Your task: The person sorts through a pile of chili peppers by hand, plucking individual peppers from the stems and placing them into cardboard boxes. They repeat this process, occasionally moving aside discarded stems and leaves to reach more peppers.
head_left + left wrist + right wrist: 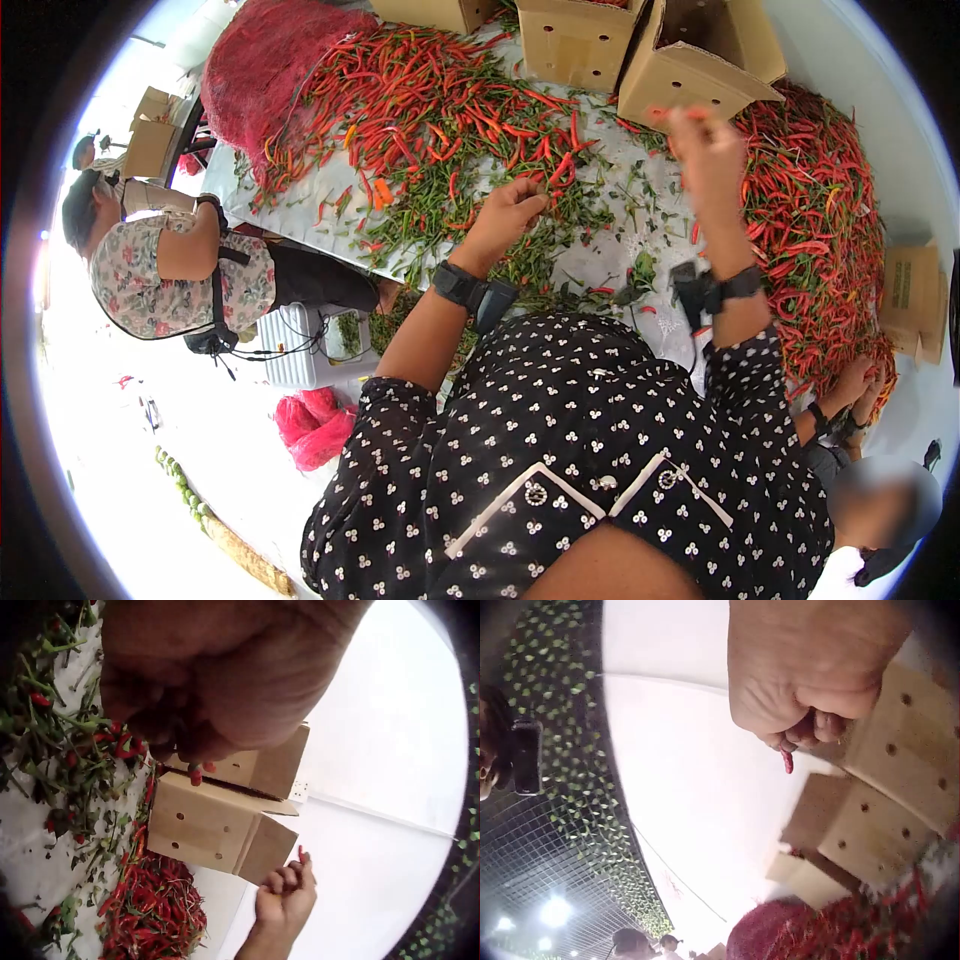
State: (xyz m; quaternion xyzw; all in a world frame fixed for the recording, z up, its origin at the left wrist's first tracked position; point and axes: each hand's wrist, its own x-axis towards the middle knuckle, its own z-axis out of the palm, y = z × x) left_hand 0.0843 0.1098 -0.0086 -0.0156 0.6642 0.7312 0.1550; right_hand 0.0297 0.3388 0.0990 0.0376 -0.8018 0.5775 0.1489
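Note:
My right hand (712,165) is raised by the open cardboard box (690,80) and pinches a red chili (787,760), whose tip pokes out past the fingers. In the left wrist view that right hand (283,904) shows beside the box flap. My left hand (508,222) is curled low over the near edge of the red-and-green chili heap (440,110). Red chili tips (196,775) stick out below its fingers in the left wrist view; the rest is hidden by the hand. Green stems and leaves (430,230) lie under and around it.
A large pile of red chilies (800,220) fills the right side, where another person's hands (862,388) rest at its lower end. A second cardboard box (575,45) stands at the back. Red mesh sack (260,75) lies back left; a person (165,250) stands left.

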